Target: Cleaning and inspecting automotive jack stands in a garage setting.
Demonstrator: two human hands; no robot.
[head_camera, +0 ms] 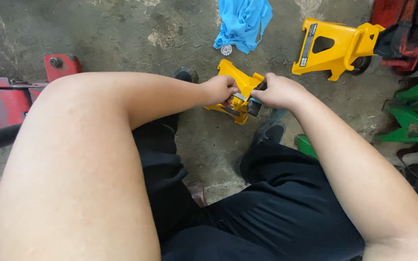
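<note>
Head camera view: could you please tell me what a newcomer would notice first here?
At centre, the left hand and right hand grip a yellow metal jack stand on the concrete floor. A second yellow stand lies upper right, beside a crumpled blue cloth.

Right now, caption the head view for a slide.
Both hands, left and right, grip a yellow jack stand on the concrete floor.
</note>
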